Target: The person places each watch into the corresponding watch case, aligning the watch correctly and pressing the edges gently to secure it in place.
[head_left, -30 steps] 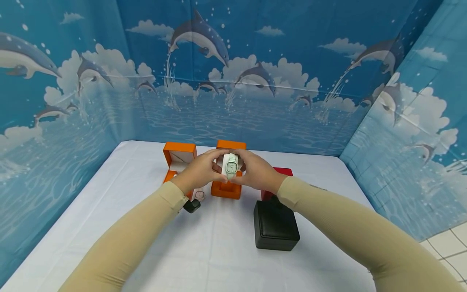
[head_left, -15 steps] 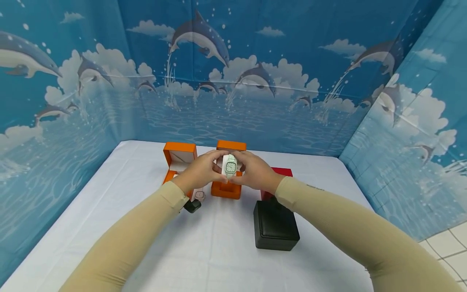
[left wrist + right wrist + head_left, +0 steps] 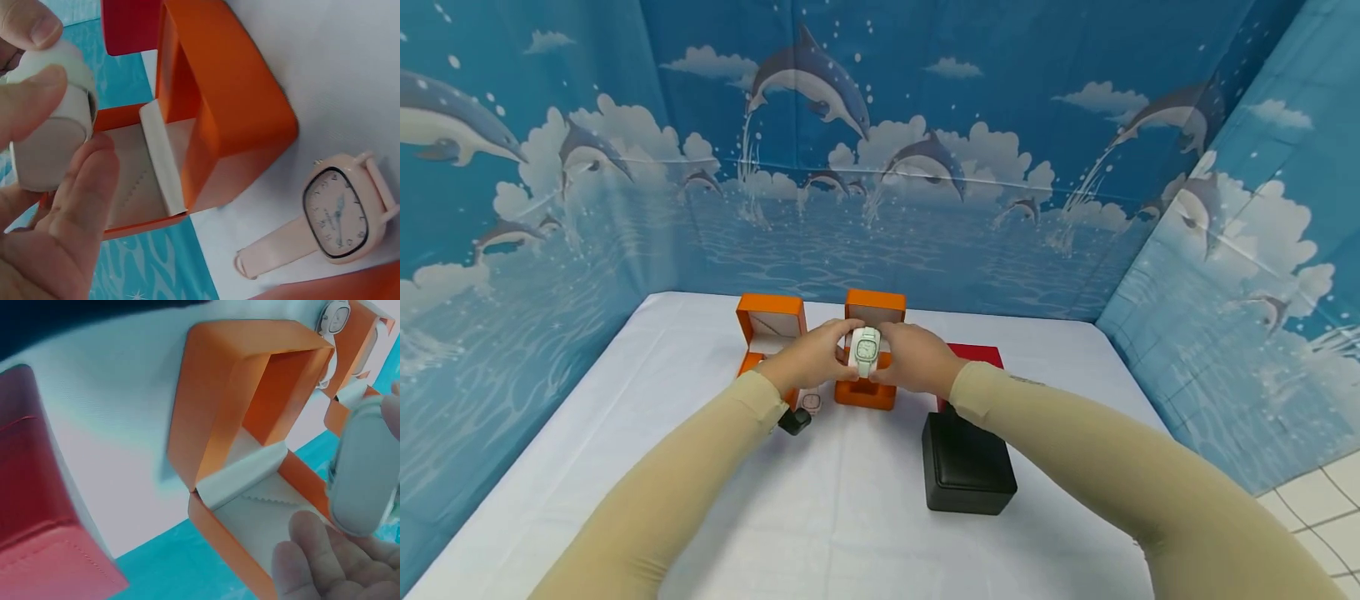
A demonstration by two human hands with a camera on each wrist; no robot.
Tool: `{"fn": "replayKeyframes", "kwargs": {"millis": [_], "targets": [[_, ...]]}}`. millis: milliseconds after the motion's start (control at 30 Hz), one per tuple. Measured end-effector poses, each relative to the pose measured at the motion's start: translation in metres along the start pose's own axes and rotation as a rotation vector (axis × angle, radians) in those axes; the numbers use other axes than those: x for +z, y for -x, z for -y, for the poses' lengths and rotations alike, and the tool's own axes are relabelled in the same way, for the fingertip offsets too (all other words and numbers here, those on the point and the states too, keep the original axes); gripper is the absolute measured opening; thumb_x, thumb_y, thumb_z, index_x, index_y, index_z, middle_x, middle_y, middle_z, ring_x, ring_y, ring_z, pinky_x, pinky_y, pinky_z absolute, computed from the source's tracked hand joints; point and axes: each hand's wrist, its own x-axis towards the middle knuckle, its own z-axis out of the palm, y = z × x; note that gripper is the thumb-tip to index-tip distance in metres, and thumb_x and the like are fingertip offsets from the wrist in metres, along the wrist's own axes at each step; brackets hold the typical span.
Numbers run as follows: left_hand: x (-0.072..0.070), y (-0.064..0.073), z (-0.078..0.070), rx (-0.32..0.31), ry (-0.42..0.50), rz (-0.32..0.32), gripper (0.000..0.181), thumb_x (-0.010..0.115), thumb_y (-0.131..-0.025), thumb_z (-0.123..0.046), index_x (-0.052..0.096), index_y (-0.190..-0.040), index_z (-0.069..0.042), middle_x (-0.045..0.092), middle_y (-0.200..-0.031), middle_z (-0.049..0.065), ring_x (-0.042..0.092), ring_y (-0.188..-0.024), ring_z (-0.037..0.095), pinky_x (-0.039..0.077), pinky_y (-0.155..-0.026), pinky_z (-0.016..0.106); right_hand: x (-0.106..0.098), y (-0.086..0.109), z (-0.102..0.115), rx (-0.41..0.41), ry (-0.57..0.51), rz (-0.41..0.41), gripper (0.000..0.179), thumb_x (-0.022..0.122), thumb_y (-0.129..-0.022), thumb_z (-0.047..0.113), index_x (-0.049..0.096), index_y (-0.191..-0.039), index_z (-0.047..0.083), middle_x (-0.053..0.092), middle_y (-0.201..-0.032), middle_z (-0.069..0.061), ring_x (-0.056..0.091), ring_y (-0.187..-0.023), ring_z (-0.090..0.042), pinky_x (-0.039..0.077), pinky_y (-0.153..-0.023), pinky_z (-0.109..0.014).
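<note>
A pale green wristwatch is wrapped round a white cushion, its face toward the head camera. My left hand holds the cushion from the left, thumb and fingers at its edges. From the other side, my right hand grips it too; in the right wrist view the fingers sit near the cushion's lower end. Just behind and below is an open orange watch box, with its lid upright and a pale lining. A pink wristwatch lies on the table left of that box.
Another open orange box stands at the left, partly behind my left hand. On the right are a red box and a closed black box. A small black object lies near my left wrist. Dolphin-print curtains surround the white table.
Both hands have lowered slightly and shifted a little left with the green wristwatch, bringing it closer to the middle orange box. More of that box's lid shows above them.
</note>
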Motion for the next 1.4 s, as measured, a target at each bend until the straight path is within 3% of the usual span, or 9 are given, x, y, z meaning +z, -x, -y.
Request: {"fn": "replayKeyframes", "kwargs": {"millis": [133,267,333,500,767,1033,1400], "targets": [[0.004,-0.005,0.006,0.005,-0.063,0.019,0.085,0.079,-0.095,-0.02,0.032,-0.166,-0.02,0.037,-0.164,0.009,0.067,-0.095,0.022,0.06,-0.079,0.033,0.001,-0.005,-0.001,0.009,0.057,0.045,0.066,0.087,-0.087,0.038,0.059,-0.138,0.007,0.074,-0.118,-0.007,0.067,-0.095,-0.02,0.062,-0.092,-0.04],[0.007,-0.01,0.01,-0.018,-0.101,0.003,0.085,0.081,-0.094,-0.024,0.035,-0.165,-0.02,0.041,-0.164,0.009,0.065,-0.108,0.028,0.058,-0.091,0.04,0.003,-0.014,-0.005,-0.003,0.072,0.074,0.057,0.087,-0.086,0.037,0.063,-0.129,0.008,0.072,-0.102,-0.002,0.065,-0.085,-0.019,0.062,-0.086,-0.037],[0.01,-0.013,0.011,-0.026,-0.103,-0.003,0.084,0.082,-0.094,-0.025,0.036,-0.165,-0.018,0.043,-0.164,0.009,0.061,-0.124,0.029,0.056,-0.103,0.043,0.005,-0.018,-0.007,-0.003,0.071,0.09,0.052,0.088,-0.086,0.036,0.064,-0.124,0.009,0.07,-0.097,0.0,0.065,-0.083,-0.019,0.061,-0.083,-0.036],[0.016,-0.021,0.017,-0.036,-0.133,0.008,0.082,0.082,-0.094,-0.024,0.039,-0.163,-0.014,0.048,-0.162,0.008,0.051,-0.144,0.028,0.047,-0.117,0.047,0.01,-0.028,-0.013,0.001,0.08,0.138,0.046,0.087,-0.086,0.036,0.065,-0.116,0.01,0.068,-0.096,0.001,0.064,-0.083,-0.018,0.06,-0.079,-0.033],[0.024,-0.028,0.022,-0.049,-0.2,0.007,0.079,0.083,-0.093,-0.026,0.043,-0.16,-0.011,0.057,-0.151,0.008,0.059,-0.124,0.024,0.051,-0.109,0.042,0.018,-0.039,-0.02,-0.021,0.067,0.208,0.045,0.087,-0.086,0.033,0.063,-0.115,0.008,0.068,-0.098,-0.002,0.064,-0.083,-0.019,0.058,-0.076,-0.032],[0.026,-0.03,0.019,-0.013,-0.247,0.004,0.055,0.086,-0.09,-0.023,0.06,-0.138,-0.012,0.069,-0.115,0.001,0.063,-0.1,0.019,0.055,-0.093,0.036,0.024,-0.047,-0.027,-0.019,0.047,0.249,0.047,0.086,-0.087,0.033,0.06,-0.117,0.008,0.067,-0.102,-0.003,0.064,-0.088,-0.018,0.058,-0.083,-0.033],[0.028,-0.031,0.021,-0.032,-0.275,0.0,0.049,0.086,-0.09,-0.023,0.063,-0.132,-0.018,0.069,-0.112,-0.002,0.063,-0.096,0.019,0.054,-0.087,0.035,0.03,-0.046,-0.03,-0.01,0.079,0.245,0.05,0.086,-0.088,0.038,0.062,-0.121,0.009,0.068,-0.105,-0.002,0.063,-0.092,-0.019,0.059,-0.091,-0.035]]}}
